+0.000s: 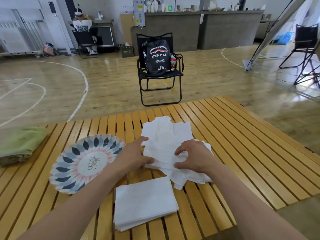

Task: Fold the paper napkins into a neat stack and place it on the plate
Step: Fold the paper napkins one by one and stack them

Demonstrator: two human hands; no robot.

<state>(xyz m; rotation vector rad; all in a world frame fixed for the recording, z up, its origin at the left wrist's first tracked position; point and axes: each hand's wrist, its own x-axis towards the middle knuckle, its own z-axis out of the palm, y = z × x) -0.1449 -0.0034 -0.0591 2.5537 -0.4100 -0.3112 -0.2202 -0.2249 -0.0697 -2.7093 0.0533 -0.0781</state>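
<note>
A loose pile of white paper napkins (166, 135) lies on the slatted wooden table (242, 144), spread unevenly. My left hand (134, 154) rests on the pile's left edge, thumb under a napkin. My right hand (194, 157) pinches the top napkin near its right side, fingers curled. A neat stack of folded napkins (144, 203) sits nearer to me, between my forearms. The patterned round plate (83, 161) lies to the left with nothing on it.
A folded green cloth (20, 144) lies at the table's left edge. Beyond the table stands a black folding chair (159, 78) holding a black backpack. Wooden gym floor surrounds the table; another chair stands far right.
</note>
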